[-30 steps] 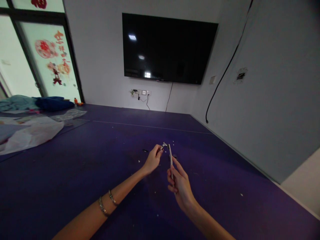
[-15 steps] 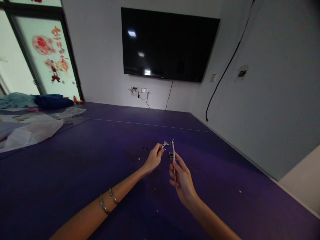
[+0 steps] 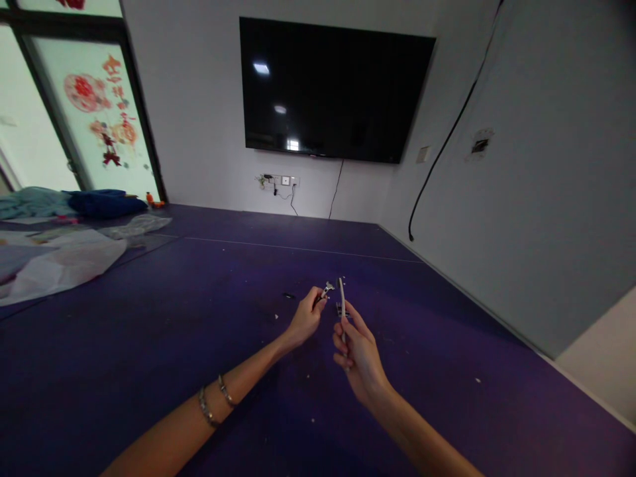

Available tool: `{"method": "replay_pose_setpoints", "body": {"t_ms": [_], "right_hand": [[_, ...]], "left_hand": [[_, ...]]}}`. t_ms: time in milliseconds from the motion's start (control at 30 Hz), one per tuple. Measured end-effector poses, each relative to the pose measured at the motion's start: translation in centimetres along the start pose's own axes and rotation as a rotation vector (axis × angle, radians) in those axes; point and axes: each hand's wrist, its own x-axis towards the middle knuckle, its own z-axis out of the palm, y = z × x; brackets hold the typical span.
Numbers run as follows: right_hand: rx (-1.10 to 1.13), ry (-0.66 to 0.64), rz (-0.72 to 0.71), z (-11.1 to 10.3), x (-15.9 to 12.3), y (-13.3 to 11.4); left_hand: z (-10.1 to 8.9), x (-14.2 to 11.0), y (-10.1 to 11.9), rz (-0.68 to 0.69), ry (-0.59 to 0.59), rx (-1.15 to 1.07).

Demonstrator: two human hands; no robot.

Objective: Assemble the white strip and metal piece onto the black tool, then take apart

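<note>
My left hand [image 3: 305,314] is closed around the handle of a razor [image 3: 326,290], its head pointing up and to the right. In my right hand [image 3: 362,354] a pale toothbrush [image 3: 342,298] stands nearly upright, gripped by the handle. Its dark bristles face the razor head, with a small gap between them. Partly hidden behind the toothbrush, a small dark object with a grid-like pattern [image 3: 342,310] lies on the purple surface [image 3: 199,331]; its kind is unclear. A small black piece [image 3: 289,295] lies left of my left hand.
White bits, such as one scrap [image 3: 477,380], dot the surface. Clear plastic sheeting [image 3: 74,265] and a dark blue cloth [image 3: 106,203] lie at the far left. A television [image 3: 338,93] hangs on the wall ahead, and a black cable [image 3: 442,156] dangles at the right.
My right hand has shifted slightly left with the toothbrush, bringing its bristles a little nearer the razor head. My left hand has stayed almost still.
</note>
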Motion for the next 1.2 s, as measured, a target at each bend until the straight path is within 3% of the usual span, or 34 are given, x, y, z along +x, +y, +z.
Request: {"method": "replay_pose_setpoints", "body": {"t_ms": [233,1200], "right_hand": [[0.005,0.014,0.048,0.2,-1.5,0.9],[0.057,-0.024,-0.026,0.6,0.0,0.6]], "left_hand": [[0.1,0.2,-0.6,-0.010,0.030,-0.013],[0.3,0.2,-0.6,-0.032,0.068,-0.035]]}}
